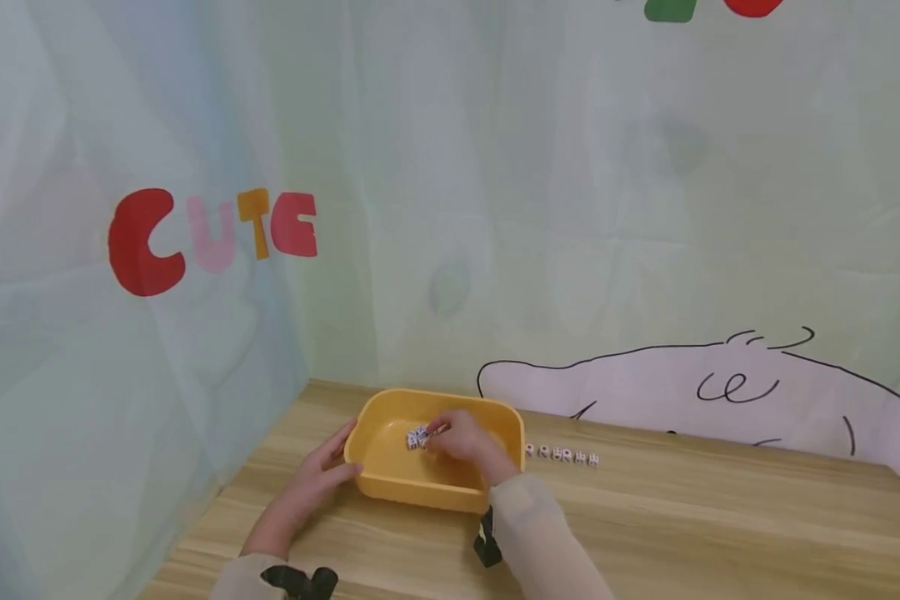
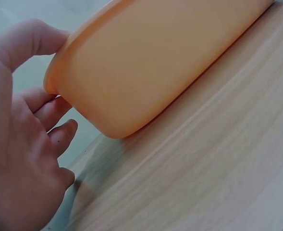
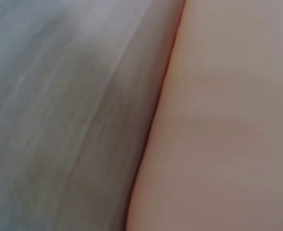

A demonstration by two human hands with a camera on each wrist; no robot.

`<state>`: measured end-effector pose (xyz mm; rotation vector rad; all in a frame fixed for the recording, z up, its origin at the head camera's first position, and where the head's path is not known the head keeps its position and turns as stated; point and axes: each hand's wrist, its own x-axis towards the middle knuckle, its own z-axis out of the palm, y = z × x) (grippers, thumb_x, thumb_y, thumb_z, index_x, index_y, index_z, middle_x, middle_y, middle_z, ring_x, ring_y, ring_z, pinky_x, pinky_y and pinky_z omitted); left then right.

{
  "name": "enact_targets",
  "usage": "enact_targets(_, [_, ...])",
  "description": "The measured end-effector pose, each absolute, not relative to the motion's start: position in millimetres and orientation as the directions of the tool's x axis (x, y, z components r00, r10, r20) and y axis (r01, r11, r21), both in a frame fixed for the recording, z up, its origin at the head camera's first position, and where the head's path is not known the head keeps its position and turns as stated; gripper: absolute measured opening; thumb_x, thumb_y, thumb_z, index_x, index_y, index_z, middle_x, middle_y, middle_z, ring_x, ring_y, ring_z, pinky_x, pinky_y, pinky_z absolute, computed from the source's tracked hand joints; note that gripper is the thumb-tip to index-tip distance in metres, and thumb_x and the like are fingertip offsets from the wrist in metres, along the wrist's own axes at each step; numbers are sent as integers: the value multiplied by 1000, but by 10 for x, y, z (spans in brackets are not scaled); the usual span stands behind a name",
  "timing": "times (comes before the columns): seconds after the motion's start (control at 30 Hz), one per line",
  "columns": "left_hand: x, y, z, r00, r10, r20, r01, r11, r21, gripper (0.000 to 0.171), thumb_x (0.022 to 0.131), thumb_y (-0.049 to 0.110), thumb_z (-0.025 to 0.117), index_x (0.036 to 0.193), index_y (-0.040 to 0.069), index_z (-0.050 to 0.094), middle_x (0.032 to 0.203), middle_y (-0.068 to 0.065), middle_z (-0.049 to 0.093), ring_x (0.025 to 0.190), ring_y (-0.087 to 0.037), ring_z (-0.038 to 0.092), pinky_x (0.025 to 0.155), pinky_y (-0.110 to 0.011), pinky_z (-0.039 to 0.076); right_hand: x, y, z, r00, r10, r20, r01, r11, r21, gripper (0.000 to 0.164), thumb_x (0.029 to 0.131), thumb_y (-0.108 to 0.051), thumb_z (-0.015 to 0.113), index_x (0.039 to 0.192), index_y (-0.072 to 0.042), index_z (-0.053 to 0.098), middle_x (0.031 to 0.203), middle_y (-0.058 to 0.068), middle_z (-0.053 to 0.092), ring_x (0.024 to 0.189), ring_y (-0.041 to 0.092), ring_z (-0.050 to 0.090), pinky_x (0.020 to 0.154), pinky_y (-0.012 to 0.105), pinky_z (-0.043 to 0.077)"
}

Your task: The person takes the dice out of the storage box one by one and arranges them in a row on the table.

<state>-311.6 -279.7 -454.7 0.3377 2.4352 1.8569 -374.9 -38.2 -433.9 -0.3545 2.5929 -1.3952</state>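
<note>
A yellow plastic bin [image 1: 423, 493] stands on the wooden table. My left hand [image 1: 322, 472] grips its left end; in the left wrist view, the thumb [image 2: 38, 41] lies on the rim and the fingertips touch beneath it. Inside the bin, small white dice [image 1: 414, 438] with dark pips are bunched on the floor. Over them reaches my right hand [image 1: 461, 437], fingers bent down at the dice and partly covering them. Whether a die is pinched there is hidden. The right wrist view has only the bin's outer wall [image 3: 218, 120] and the tabletop, without the hand.
Several more dice [image 1: 567, 456] line up on the table [image 1: 705, 525] just right of the bin. Behind and to the left hangs a pale printed curtain [image 1: 420, 208] with coloured letters, meeting the table's back and left edges.
</note>
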Motion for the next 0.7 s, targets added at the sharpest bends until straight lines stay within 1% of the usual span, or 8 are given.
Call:
enact_targets(0.13, [-3126, -2788, -4562, -976, 204, 80, 129, 244, 961, 75, 90, 12, 61, 153, 6, 22, 158, -17, 20, 144, -34, 21, 115, -49, 20, -3751, -397, -4358, -958, -287, -17, -157, 573, -804, 21, 78, -4, 72, 98, 1, 69, 82, 7, 64, 66, 13, 54, 58, 21, 45])
enact_targets(0.27, [-3134, -2790, -4567, -975, 206, 79, 128, 240, 962, 75, 90, 12, 61, 153, 6, 22, 158, -17, 19, 145, -35, 20, 115, -49, 20, -3754, -405, -4358, -958, -285, 5, -191, 630, -753, 23, 76, -3, 73, 99, 1, 70, 86, 8, 66, 70, 13, 53, 62, 20, 44])
enact_targets(0.47, [-3139, -2792, -4570, -976, 206, 67, 115, 229, 967, 74, 90, 13, 60, 154, 7, 22, 159, -16, 18, 145, -34, 18, 116, -49, 17, -3757, -411, -4351, -959, -285, -1, -199, 673, -712, 22, 77, -5, 73, 98, 0, 69, 89, 9, 65, 75, 16, 51, 65, 22, 43])
enact_targets(0.6, [-3134, -2794, -4563, -975, 210, 73, 121, 227, 966, 75, 90, 12, 60, 154, 7, 21, 159, -16, 18, 145, -34, 19, 115, -49, 18, -3752, -416, -4351, -963, -270, -17, -180, 684, -707, 18, 79, -3, 72, 96, 1, 68, 91, 9, 64, 75, 17, 52, 65, 23, 44])
enact_targets(0.7, [-3142, -2787, -4566, -977, 206, 64, 113, 233, 966, 75, 90, 14, 60, 154, 8, 21, 159, -16, 19, 145, -34, 19, 116, -49, 18, -3742, -417, -4342, -967, -253, -36, -157, 698, -699, 13, 80, -1, 71, 92, 1, 67, 88, 8, 61, 74, 17, 51, 62, 23, 44])
